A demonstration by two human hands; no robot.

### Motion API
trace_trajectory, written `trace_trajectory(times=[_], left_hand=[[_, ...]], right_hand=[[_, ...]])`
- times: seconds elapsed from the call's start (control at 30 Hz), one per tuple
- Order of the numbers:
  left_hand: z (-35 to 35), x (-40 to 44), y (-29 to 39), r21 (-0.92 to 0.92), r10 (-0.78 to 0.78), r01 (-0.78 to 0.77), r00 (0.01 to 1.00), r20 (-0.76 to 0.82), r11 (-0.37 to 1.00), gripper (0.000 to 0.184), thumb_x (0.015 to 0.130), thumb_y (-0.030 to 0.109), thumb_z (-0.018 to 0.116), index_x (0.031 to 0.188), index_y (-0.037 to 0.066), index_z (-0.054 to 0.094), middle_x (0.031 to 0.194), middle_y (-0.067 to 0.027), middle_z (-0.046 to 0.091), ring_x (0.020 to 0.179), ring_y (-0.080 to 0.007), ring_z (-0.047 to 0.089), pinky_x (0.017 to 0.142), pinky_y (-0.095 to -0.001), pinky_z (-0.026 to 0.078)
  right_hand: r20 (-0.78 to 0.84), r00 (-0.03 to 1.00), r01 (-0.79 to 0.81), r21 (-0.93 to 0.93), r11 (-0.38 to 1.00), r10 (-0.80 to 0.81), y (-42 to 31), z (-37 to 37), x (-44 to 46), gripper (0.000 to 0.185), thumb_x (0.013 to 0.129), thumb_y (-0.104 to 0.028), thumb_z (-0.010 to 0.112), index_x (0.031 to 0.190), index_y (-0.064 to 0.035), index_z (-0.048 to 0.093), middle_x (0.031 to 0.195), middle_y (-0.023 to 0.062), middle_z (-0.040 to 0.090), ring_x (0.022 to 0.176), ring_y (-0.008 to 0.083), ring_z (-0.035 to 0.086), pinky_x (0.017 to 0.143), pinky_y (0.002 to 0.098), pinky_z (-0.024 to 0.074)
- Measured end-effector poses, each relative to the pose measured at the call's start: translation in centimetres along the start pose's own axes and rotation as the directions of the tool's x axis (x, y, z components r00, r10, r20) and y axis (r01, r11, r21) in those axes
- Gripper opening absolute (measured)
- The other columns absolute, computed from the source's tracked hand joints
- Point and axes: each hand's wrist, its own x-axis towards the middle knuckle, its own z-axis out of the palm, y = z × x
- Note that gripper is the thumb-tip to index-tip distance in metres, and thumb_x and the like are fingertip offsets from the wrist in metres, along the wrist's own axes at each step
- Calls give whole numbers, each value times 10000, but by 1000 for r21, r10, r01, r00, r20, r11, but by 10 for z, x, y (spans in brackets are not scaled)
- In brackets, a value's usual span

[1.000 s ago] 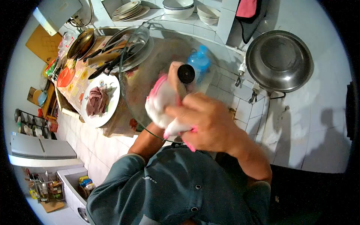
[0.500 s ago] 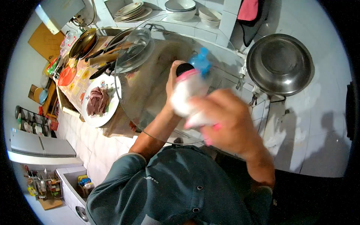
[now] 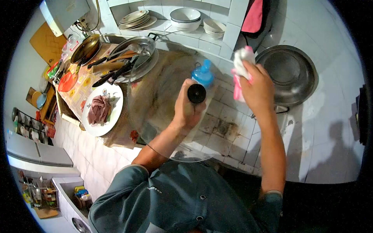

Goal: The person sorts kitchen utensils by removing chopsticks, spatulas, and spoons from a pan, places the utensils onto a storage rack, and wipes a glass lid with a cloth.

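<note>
My left hand [image 3: 187, 105] is closed round the black knob [image 3: 196, 93] of a large clear glass lid [image 3: 171, 149], holding it above the counter. Through the glass the surface beneath shows. My right hand [image 3: 256, 87] grips a white and pink cloth [image 3: 243, 72], raised to the right of the lid, in front of a dark metal wok [image 3: 287, 73]. A blue bottle [image 3: 203, 74] with a narrow top stands just beyond my left hand.
On the left, an oval white plate [image 3: 112, 120] carries a crumpled brownish cloth [image 3: 99, 110]. Behind it, a pan [image 3: 142, 64] holds several utensils. Plates [image 3: 136, 19] and bowls [image 3: 185, 21] sit on a tiled shelf at the back. Stained tiles [image 3: 229, 143] cover the counter.
My right hand has moved the cloth up and right, away from the black knob. The lid has shifted slightly down, and its knob now faces the camera.
</note>
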Motion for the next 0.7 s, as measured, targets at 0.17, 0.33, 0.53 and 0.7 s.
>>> trace_trajectory(times=[0.17, 0.33, 0.53, 0.7], left_hand=[[-8, -1, -20, -113, -37, 43, 998, 51, 993, 264, 966, 348, 393, 1065, 132, 507, 1030, -57, 551, 854, -148, 557, 654, -308, 478], [-11, 0, -21, -215, -54, 59, 998, 29, 975, 278, 949, 321, 423, 1111, 112, 507, 1088, -88, 558, 953, -170, 579, 726, -340, 517], [-12, -4, -2, 100, 28, -28, 1000, -4, 995, 213, 946, 302, 396, 811, 140, 422, 727, 30, 435, 575, -68, 412, 438, -209, 331], [15, 6, 13, -163, -253, 215, 928, -274, 963, 234, 948, 344, 418, 974, 132, 514, 924, -34, 552, 788, -130, 552, 561, -263, 428]], right_hand=[[168, 930, 269, 297, 916, -328, -76, 30, 0, 362, 708, -88, 640, 1070, -105, 644, 1007, 140, 601, 940, 299, 584, 823, 382, 478], [-25, 650, 706, 389, 592, -760, -115, 31, -5, 463, 633, -115, 671, 1092, -158, 631, 1029, 96, 589, 927, 290, 565, 827, 431, 468], [-12, 1000, 12, 315, 949, -9, -41, 36, 51, 384, 723, 4, 592, 1103, -41, 616, 992, 142, 608, 927, 287, 604, 790, 338, 489], [-101, 870, 467, 483, 741, -482, -108, 19, 13, 418, 652, -70, 667, 1069, -96, 640, 965, 102, 598, 871, 258, 577, 777, 356, 487]])
